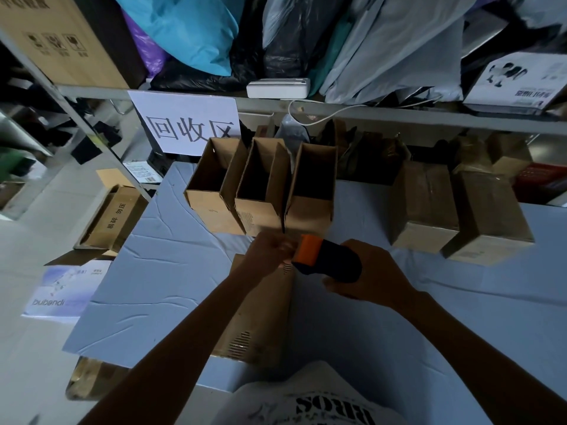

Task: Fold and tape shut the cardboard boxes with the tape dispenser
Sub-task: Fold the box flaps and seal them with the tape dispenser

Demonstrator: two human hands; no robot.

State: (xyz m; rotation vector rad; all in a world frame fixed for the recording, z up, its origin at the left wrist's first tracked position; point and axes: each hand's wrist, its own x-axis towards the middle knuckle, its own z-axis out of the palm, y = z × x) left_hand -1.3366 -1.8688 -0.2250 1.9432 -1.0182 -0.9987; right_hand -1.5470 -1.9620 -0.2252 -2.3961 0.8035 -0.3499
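Note:
A closed cardboard box point(264, 317) lies lengthwise on the grey-blue table point(159, 280) in front of me. My right hand point(368, 277) grips a black and orange tape dispenser point(325, 259), whose orange head sits at the box's far end. My left hand point(270, 250) is curled at that same far end, right beside the dispenser head; whether it pinches tape is blurred. Three open boxes point(260, 185) stand in a row at the table's far side. Two shut boxes point(460, 216) lie at the far right.
A metal shelf point(399, 113) piled with plastic bags runs behind the table, with a white paper sign point(190, 124) hanging from it. More cardboard boxes point(113, 216) and a white printed carton point(64, 289) lie on the floor at the left.

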